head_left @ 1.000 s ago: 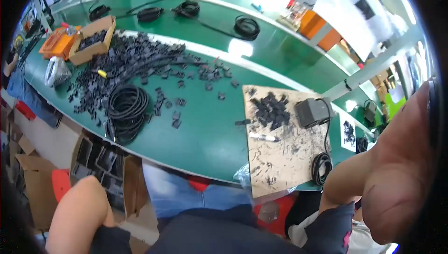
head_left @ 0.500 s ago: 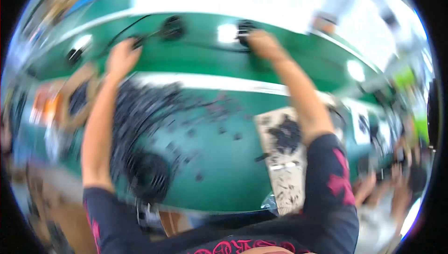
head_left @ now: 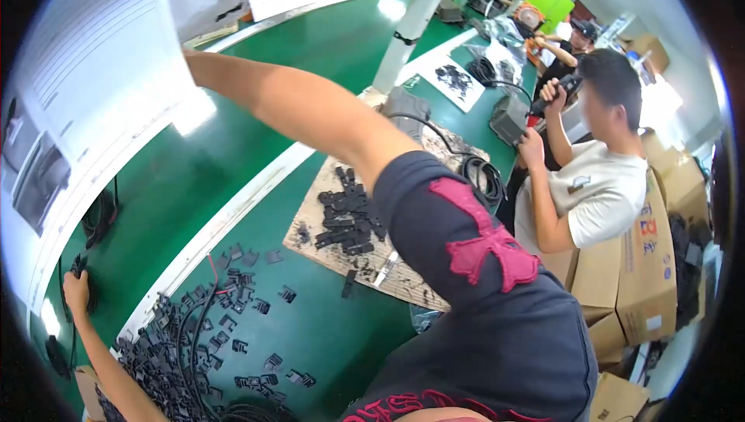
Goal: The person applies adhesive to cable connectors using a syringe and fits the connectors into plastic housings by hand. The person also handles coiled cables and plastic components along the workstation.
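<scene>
At the far left, my left hand (head_left: 76, 292) is closed on a coiled black cable (head_left: 94, 292) over the green bench's back strip. My right forearm (head_left: 303, 108) reaches across the bench to the upper left; the hand beyond its wrist is hidden at the edge of a white panel (head_left: 109, 57). Another dark cable coil (head_left: 99, 216) hangs or lies behind my left hand. Many small black clips (head_left: 159, 360) are heaped at the lower left, with a black cable running over them. More black pieces (head_left: 347, 216) lie on a worn board (head_left: 310, 189) beneath my right arm.
A person (head_left: 594, 181) in a light shirt holds a dark tool at the right; another person (head_left: 570, 53) is farther back. A metal post (head_left: 411, 26) rises by the board. Cardboard boxes (head_left: 648, 267) stand at the right. A white sheet with black pieces (head_left: 452, 82) lies beyond.
The view has swung to the right. Both arms reached forward half a second ago; now the left hand appears at the far left, and the right hand has gone out of sight by the panel.
</scene>
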Demonstrator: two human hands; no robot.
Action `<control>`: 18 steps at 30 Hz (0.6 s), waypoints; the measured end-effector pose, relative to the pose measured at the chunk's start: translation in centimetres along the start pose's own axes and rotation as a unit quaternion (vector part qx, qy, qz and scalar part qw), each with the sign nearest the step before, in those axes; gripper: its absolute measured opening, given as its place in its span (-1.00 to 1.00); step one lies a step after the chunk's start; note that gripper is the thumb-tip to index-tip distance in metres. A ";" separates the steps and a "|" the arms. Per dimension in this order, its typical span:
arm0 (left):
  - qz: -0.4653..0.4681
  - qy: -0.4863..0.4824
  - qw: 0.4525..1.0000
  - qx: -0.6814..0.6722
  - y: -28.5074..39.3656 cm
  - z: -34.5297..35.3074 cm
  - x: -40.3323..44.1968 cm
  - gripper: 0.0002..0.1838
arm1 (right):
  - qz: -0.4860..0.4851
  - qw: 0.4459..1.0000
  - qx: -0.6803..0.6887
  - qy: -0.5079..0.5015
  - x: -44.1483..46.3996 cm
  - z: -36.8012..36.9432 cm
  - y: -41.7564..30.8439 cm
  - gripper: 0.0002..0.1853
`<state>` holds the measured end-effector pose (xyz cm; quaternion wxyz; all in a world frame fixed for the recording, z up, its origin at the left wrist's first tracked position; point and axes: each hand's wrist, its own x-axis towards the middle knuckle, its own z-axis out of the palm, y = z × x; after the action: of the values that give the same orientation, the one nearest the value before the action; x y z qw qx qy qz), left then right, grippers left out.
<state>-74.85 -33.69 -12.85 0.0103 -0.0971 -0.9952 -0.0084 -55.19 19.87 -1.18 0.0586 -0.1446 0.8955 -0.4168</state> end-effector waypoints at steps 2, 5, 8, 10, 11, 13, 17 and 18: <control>0.109 0.043 0.990 -0.083 -0.1 1.2 -0.8 -0.57 | -0.030 0.985 -0.170 0.008 1.5 1.9 -0.1 -0.71; 0.203 0.052 0.968 -0.136 4.9 -2.0 -6.5 -0.68 | -0.083 0.944 -0.320 0.017 5.1 5.6 0.4 -0.68; 0.172 0.025 0.980 -0.092 7.5 -2.9 -8.7 -0.56 | -0.118 0.917 -0.380 0.025 8.2 8.4 0.5 -0.63; 0.180 -0.004 0.978 -0.109 8.5 -3.6 -8.6 -0.54 | -0.143 0.908 -0.392 0.035 10.8 10.6 0.8 -0.60; 0.209 0.018 0.972 -0.105 8.5 -3.5 -8.1 -0.53 | -0.159 0.908 -0.385 0.042 12.3 12.0 1.1 -0.59; 0.278 -0.004 0.947 -0.159 8.7 -5.1 -7.3 -0.62 | -0.193 0.915 -0.349 0.058 15.4 14.4 1.8 -0.55; 0.195 -0.098 0.966 -0.141 8.4 -14.7 -11.7 -0.72 | -0.232 0.940 -0.247 0.032 21.0 15.6 4.1 -0.48; 0.201 -0.069 0.960 -0.181 7.5 -15.8 -13.0 -0.70 | -0.237 0.945 -0.225 0.021 22.4 15.6 4.7 -0.47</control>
<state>-60.34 -29.11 2.74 -0.0750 -0.2961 -0.9351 -0.1798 -73.97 4.45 -14.51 -0.0952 -0.3532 0.9069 -0.2092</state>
